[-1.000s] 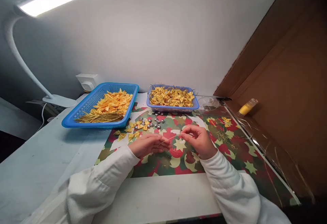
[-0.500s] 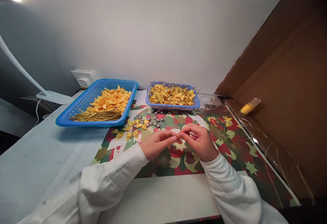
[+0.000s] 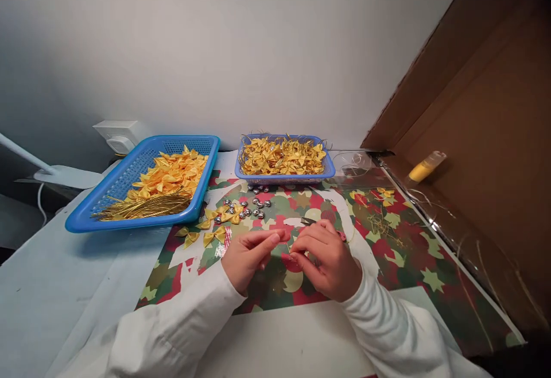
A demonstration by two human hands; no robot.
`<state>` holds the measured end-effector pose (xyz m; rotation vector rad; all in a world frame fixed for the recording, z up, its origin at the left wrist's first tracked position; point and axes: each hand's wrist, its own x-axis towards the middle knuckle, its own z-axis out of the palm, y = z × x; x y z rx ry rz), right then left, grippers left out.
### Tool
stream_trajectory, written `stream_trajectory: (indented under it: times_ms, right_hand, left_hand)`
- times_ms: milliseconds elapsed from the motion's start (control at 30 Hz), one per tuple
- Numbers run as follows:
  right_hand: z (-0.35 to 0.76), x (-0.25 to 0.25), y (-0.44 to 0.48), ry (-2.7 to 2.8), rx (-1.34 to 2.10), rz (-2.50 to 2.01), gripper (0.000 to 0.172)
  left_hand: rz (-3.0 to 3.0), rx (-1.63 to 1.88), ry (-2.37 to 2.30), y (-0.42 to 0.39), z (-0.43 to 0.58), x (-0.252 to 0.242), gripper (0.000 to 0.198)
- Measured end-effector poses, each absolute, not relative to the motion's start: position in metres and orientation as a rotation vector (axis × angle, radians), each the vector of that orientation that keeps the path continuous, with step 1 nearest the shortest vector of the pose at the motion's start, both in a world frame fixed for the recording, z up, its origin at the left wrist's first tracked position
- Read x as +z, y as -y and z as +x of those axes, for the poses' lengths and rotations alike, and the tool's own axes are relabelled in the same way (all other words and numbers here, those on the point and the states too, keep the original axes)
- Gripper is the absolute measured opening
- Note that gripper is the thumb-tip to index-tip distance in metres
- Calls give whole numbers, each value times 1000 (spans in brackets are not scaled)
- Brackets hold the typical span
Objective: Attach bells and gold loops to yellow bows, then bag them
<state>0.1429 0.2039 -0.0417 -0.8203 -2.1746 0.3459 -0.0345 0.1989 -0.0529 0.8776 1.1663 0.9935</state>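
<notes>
Gold cord (image 3: 288, 247) is slanting up from fingers of right hand (image 3: 326, 257), clamped on it, toward left hand (image 3: 249, 254), whose fingers are pressing together, contents unclear.

left hand (image 3: 247, 260): thumb laid beside fingers | right hand (image 3: 323, 260): fingers curled, pinching

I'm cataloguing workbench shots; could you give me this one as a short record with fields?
Left hand: thumb and fingers together; grip unclear
Right hand: seemingly pinching a thin gold strand
Large blue basket: yellow bows, gold cords
Smaller basket: bows and cords mixed
Patterned sheet: loose bows, silver bells
Partly hidden: dark-bladed tool, probably scissors, by the right hand
</notes>
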Motion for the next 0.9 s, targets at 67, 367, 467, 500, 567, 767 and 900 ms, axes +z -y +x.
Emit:
stream_trajectory:
  times_ms: [67, 367, 467, 500, 567, 767, 900]
  right_hand:
    - [143, -43, -204, 2187, 314, -850, 12]
    - [137, -48, -200, 1945, 899, -1013, 6]
    - [137, -50, -198, 1781, 1348, -1005, 11]
    - [137, -52, -198, 1747, 1438, -992, 13]
    - [136, -56, -197, 1690, 1524, -980, 16]
    - [132, -61, -197, 1586, 1573, -980, 20]
    - [130, -58, -194, 1635, 1448, -1024, 16]
  left_hand:
    - [1048, 875, -1227, -195, -36, -55, 34]
    - [1249, 841, -1144, -191, -35, -51, 31]
    - [1168, 946, -1096, -191, -35, -50, 33]
    - [1160, 955, -1086, -191, -35, -50, 33]
    - [1162, 955, -1077, -191, -36, -52, 33]
    - [1237, 954, -1098, -191, -40, -56, 34]
    - [1313, 961, -1202, -189, -41, -58, 28]
